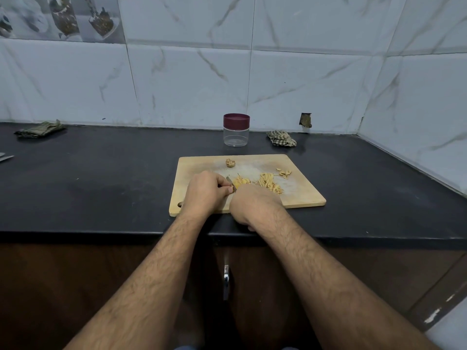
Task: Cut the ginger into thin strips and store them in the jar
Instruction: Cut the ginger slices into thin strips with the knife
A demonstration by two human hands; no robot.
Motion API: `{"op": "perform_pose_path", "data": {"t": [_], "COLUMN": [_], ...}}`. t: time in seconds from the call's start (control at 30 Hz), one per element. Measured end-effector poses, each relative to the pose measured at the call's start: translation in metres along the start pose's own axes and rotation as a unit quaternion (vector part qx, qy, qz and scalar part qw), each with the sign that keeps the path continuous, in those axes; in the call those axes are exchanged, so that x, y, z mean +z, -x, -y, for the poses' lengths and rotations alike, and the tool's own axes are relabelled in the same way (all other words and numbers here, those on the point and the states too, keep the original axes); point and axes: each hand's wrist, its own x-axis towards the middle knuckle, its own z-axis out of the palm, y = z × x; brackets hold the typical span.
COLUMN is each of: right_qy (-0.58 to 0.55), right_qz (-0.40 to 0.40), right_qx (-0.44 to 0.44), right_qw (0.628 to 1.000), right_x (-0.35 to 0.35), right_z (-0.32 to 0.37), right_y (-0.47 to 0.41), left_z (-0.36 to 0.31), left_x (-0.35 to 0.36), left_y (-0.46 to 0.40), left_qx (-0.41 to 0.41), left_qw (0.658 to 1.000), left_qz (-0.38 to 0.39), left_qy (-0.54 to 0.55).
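Progress: roughly midway by my reckoning; cutting is under way and nothing has gone into the jar (236, 130).
Done: a heap of thin pale-yellow ginger strips (270, 182) lies at about the centre of the cutting board (300, 195), towards 3 o'clock from the hands.
In hand: a stack of ginger slices (240, 181) sits just to the left of the strips, at the knife blade (231, 182), seemingly waiting to be cut into strips.
Left to do: finish the slices, perhaps the knobbly ginger piece (230, 162) at the board's 12 o'clock edge, then open the jar and fill it.
Left hand (206, 192): fingers curled down onto the board at the knife; exactly what they hold is hidden.
Right hand (254, 204): back of the hand to the camera, fingers tucked under, so I cannot tell what they hold, though the knife probably belongs to it.
Ginger look: strips fine and fairly even, moist yellow; the uncut piece is brown-skinned and lumpy; a few peel scraps (285, 173) lie towards the board's 2 o'clock corner.
Jar: clear, empty, maroon lid on, standing on the dark tabletop (101, 173) beyond the board at 12 o'clock, near the wall.
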Motion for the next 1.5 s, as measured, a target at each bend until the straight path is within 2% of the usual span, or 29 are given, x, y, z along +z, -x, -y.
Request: {"op": "perform_pose_path", "data": {"t": [0.63,0.8,1.13,1.3,1.5], "right_qy": [0.031,0.000,-0.039,-0.087,-0.089], "right_qz": [0.020,0.014,0.014,0.002,-0.012], "right_qx": [0.023,0.036,0.004,0.022,0.010], "right_qw": [0.999,0.999,0.999,0.996,0.996], "right_x": [0.010,0.010,0.009,0.010,0.008], "right_z": [-0.019,-0.028,-0.035,-0.036,-0.036], "right_y": [0.031,0.033,0.024,0.019,0.015], "left_z": [-0.002,0.002,0.005,0.006,0.005], "left_x": [0.000,0.000,0.000,0.001,0.001], "left_y": [0.003,0.000,-0.001,-0.002,-0.001], "left_qx": [-0.003,-0.013,-0.020,-0.022,-0.021], "left_qw": [1.000,1.000,1.000,0.999,0.999], "left_qz": [-0.004,-0.003,-0.013,-0.018,-0.024], "left_qy": [-0.011,0.002,0.018,0.019,0.023]}}
